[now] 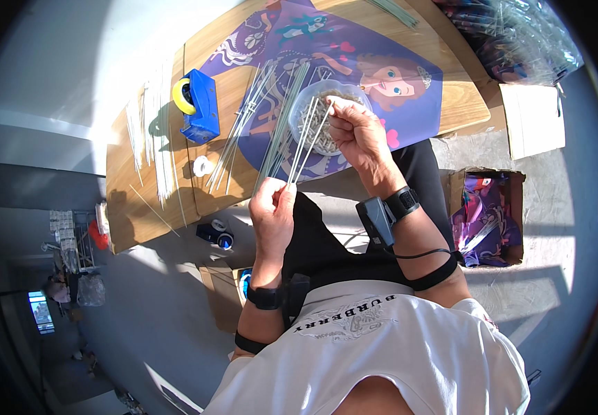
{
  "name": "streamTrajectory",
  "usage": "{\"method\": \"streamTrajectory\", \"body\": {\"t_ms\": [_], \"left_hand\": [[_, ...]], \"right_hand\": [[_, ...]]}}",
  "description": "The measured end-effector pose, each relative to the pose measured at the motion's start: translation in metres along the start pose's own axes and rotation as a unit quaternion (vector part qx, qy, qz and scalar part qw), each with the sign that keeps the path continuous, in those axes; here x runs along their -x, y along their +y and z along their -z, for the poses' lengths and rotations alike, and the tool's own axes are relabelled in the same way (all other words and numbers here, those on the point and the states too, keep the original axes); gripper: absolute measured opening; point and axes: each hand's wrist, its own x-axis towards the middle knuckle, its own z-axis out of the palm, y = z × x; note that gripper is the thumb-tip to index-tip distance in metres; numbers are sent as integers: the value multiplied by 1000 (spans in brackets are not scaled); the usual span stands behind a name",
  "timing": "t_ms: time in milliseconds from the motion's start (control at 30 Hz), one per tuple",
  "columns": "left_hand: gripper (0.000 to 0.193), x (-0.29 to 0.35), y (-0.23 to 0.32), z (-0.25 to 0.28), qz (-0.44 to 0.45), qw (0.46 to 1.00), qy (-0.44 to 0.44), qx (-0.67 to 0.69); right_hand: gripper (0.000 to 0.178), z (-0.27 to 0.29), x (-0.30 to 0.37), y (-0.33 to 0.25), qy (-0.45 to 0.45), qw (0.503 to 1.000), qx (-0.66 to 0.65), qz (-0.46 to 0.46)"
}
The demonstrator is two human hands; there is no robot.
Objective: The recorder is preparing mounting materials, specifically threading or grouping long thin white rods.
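My left hand [273,211] is closed in a pinch around the near ends of a few thin white rods [301,144]. The rods fan slightly apart as they point up and away, over a translucent plastic bowl [296,119]. Small pale tube-like pieces [325,142] fill the bowl. My right hand [360,131] is above the bowl's right side, thumb and fingers pinched at the far tip of one rod. Whether a small piece is also in that pinch is too small to tell. Loose bundles of similar rods [250,111] lie left of the bowl.
A purple printed sheet [416,117] lies under the bowl on the wooden table [465,104]. A blue tape dispenser [205,107] with yellow tape and a small white roll [203,166] are at left. On the floor at right is a cardboard box [515,214]; plastic-wrapped packs [520,34] are behind.
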Motion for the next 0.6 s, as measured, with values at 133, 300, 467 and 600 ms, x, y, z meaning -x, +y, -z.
{"method": "streamTrajectory", "body": {"t_ms": [133, 300, 467, 600], "left_hand": [[15, 0, 1, 1, 0, 1000, 7, 0], [15, 0, 0, 1, -6, 1000, 4, -4], [15, 0, 0, 1, -6, 1000, 3, -3], [15, -1, -3, 1, -2, 1000, 1, 5]], "right_hand": [[16, -5, 2, 0, 15, 1000, 10, 1], [17, -4, 2, 0, 20, 1000, 13, 1], [17, -3, 1, 0, 17, 1000, 9, -1], [17, -6, 2, -1, 18, 1000, 6, -2]]}}
